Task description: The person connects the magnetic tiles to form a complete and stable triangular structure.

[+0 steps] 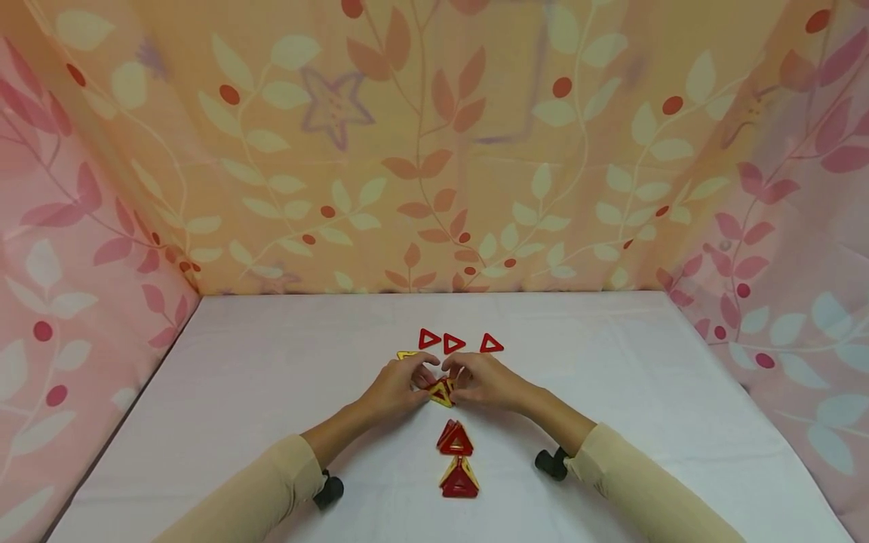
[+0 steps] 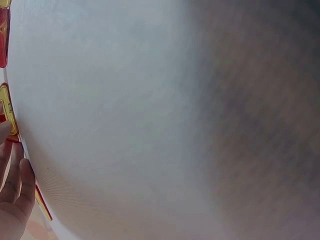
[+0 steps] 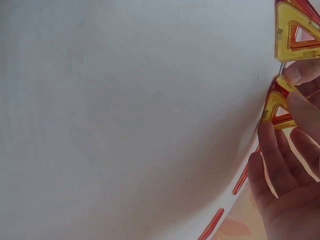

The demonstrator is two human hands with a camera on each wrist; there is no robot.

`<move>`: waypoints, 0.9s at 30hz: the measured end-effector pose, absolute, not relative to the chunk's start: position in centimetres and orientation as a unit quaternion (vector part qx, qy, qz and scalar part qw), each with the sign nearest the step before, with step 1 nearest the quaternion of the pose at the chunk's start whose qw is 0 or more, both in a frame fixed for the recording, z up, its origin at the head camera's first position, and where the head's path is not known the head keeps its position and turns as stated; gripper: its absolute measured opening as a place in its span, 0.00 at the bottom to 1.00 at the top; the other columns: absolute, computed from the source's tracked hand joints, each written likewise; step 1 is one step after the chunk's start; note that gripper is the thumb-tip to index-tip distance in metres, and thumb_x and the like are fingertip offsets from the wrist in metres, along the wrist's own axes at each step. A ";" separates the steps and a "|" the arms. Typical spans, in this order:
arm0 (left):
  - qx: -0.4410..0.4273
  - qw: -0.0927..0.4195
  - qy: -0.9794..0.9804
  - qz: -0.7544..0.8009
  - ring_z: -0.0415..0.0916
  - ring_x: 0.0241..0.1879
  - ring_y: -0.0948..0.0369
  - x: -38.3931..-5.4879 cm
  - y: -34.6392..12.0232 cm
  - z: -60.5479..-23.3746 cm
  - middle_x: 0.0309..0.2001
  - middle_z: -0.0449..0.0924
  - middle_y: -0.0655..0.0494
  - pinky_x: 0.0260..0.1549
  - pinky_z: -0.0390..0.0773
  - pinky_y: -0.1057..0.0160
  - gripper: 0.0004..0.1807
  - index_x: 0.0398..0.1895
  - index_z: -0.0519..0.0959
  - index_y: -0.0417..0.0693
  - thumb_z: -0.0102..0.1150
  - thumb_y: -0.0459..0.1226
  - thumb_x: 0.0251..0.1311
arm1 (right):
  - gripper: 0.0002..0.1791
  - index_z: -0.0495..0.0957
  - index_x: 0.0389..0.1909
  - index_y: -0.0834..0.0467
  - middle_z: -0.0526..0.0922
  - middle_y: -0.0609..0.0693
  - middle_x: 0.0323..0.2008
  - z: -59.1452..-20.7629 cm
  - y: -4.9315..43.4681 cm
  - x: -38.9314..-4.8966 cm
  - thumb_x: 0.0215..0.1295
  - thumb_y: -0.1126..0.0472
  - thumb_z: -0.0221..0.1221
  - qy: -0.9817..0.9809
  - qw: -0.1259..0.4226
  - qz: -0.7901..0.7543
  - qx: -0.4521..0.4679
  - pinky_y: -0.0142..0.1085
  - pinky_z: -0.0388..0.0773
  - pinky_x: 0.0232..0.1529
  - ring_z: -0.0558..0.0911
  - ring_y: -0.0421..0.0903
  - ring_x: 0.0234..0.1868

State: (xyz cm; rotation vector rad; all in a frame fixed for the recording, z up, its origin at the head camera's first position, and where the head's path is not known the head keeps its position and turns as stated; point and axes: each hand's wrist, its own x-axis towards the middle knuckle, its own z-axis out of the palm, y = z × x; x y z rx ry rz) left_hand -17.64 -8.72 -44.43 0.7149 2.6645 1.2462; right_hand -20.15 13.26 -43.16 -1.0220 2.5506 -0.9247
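Way over on the left, I see a hand [image 2: 17,200] with a fingertip on a yellow tile [image 2: 8,107] backed with red. There's a red piece [image 2: 3,40] above, a red-and-yellow edge [image 2: 43,202] below, white cloth [image 2: 115,110], and some brownish blur, can't tell what.

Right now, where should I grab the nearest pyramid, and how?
I'd take the nearest pyramid low, across its left and right yellow sides, coming from the near side: it narrows upward, and another pyramid stands close behind it.
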 end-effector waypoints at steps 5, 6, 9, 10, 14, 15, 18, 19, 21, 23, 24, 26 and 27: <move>0.234 0.060 0.878 0.412 0.81 0.39 0.59 -17.6 -8.6 -44.3 0.39 0.84 0.55 0.45 0.82 0.58 0.25 0.57 0.75 0.42 0.69 0.26 0.55 | 0.22 0.78 0.53 0.58 0.82 0.44 0.43 -43.2 13.2 -20.1 0.59 0.63 0.71 0.875 0.123 -0.315 -0.347 0.30 0.80 0.44 0.81 0.42 0.41; 0.233 0.061 0.879 0.412 0.81 0.39 0.59 -17.7 -8.6 -44.3 0.39 0.84 0.55 0.45 0.82 0.59 0.25 0.57 0.75 0.42 0.69 0.27 0.55 | 0.21 0.78 0.53 0.59 0.83 0.45 0.43 -43.2 13.2 -20.1 0.58 0.63 0.71 0.874 0.124 -0.315 -0.348 0.30 0.80 0.44 0.81 0.42 0.41; 0.233 0.063 0.878 0.412 0.81 0.39 0.59 -17.7 -8.6 -44.4 0.39 0.83 0.55 0.44 0.82 0.59 0.24 0.56 0.76 0.42 0.70 0.27 0.55 | 0.20 0.79 0.51 0.59 0.83 0.46 0.45 -43.2 13.3 -20.1 0.58 0.64 0.71 0.871 0.121 -0.319 -0.353 0.31 0.80 0.45 0.81 0.43 0.42; 0.234 0.064 0.878 0.412 0.81 0.39 0.60 -17.7 -8.6 -44.4 0.39 0.83 0.55 0.44 0.82 0.60 0.24 0.56 0.76 0.43 0.70 0.27 0.55 | 0.20 0.79 0.51 0.59 0.83 0.46 0.45 -43.2 13.4 -20.1 0.58 0.64 0.71 0.870 0.121 -0.321 -0.354 0.31 0.80 0.45 0.82 0.43 0.42; 0.237 0.071 0.875 0.416 0.80 0.38 0.61 -17.7 -8.6 -44.5 0.39 0.83 0.55 0.43 0.82 0.62 0.23 0.54 0.77 0.43 0.70 0.27 0.55 | 0.18 0.80 0.49 0.58 0.83 0.46 0.44 -43.4 13.7 -20.1 0.58 0.64 0.71 0.868 0.118 -0.323 -0.358 0.32 0.80 0.45 0.82 0.43 0.42; 0.241 0.072 0.873 0.418 0.80 0.38 0.61 -17.6 -8.6 -44.5 0.39 0.83 0.55 0.42 0.82 0.62 0.22 0.53 0.78 0.42 0.70 0.27 0.54 | 0.18 0.80 0.49 0.58 0.83 0.46 0.44 -43.5 13.8 -20.0 0.58 0.63 0.71 0.868 0.117 -0.322 -0.360 0.32 0.80 0.45 0.82 0.42 0.42; 0.249 0.080 0.867 0.425 0.80 0.37 0.61 -17.5 -8.5 -44.5 0.39 0.82 0.54 0.41 0.82 0.62 0.20 0.52 0.79 0.41 0.70 0.27 0.55 | 0.17 0.80 0.49 0.58 0.83 0.45 0.42 -43.7 14.1 -20.0 0.59 0.64 0.70 0.866 0.114 -0.319 -0.367 0.32 0.80 0.45 0.81 0.41 0.41; 0.252 0.081 0.864 0.427 0.80 0.37 0.61 -17.5 -8.5 -44.5 0.39 0.82 0.54 0.41 0.82 0.62 0.19 0.51 0.79 0.41 0.70 0.27 0.55 | 0.17 0.81 0.49 0.58 0.83 0.45 0.42 -43.7 14.2 -20.0 0.59 0.64 0.70 0.866 0.114 -0.318 -0.369 0.31 0.80 0.44 0.81 0.40 0.40; 0.257 0.083 0.861 0.430 0.80 0.37 0.61 -17.4 -8.5 -44.5 0.39 0.82 0.54 0.40 0.82 0.63 0.18 0.50 0.79 0.41 0.69 0.27 0.55 | 0.17 0.81 0.49 0.58 0.84 0.44 0.41 -43.7 14.5 -19.9 0.59 0.64 0.69 0.865 0.115 -0.317 -0.372 0.31 0.80 0.44 0.81 0.39 0.39; 0.259 0.086 0.860 0.431 0.80 0.36 0.61 -17.2 -8.4 -44.5 0.39 0.83 0.54 0.39 0.82 0.65 0.17 0.49 0.79 0.41 0.69 0.27 0.56 | 0.17 0.81 0.50 0.58 0.84 0.44 0.41 -43.6 14.6 -19.8 0.60 0.64 0.69 0.865 0.119 -0.316 -0.371 0.31 0.80 0.45 0.80 0.38 0.39; 0.260 0.087 0.859 0.431 0.80 0.36 0.62 -17.1 -8.3 -44.5 0.39 0.83 0.54 0.39 0.81 0.66 0.17 0.49 0.80 0.42 0.69 0.27 0.56 | 0.18 0.81 0.51 0.58 0.84 0.43 0.41 -43.6 14.7 -19.7 0.60 0.64 0.69 0.865 0.122 -0.317 -0.370 0.31 0.80 0.45 0.80 0.37 0.39; 0.264 0.087 0.859 0.429 0.79 0.36 0.62 -17.0 -8.2 -44.5 0.39 0.83 0.54 0.37 0.81 0.68 0.16 0.48 0.80 0.42 0.69 0.27 0.56 | 0.18 0.80 0.52 0.59 0.84 0.43 0.41 -43.5 14.8 -19.6 0.60 0.64 0.69 0.865 0.125 -0.315 -0.370 0.32 0.80 0.45 0.80 0.37 0.39; 0.266 0.086 0.860 0.427 0.79 0.35 0.62 -16.9 -8.2 -44.5 0.39 0.83 0.55 0.37 0.80 0.68 0.16 0.48 0.80 0.42 0.69 0.27 0.56 | 0.19 0.80 0.52 0.59 0.84 0.43 0.41 -43.5 14.9 -19.5 0.60 0.64 0.69 0.865 0.126 -0.315 -0.370 0.32 0.80 0.45 0.80 0.37 0.39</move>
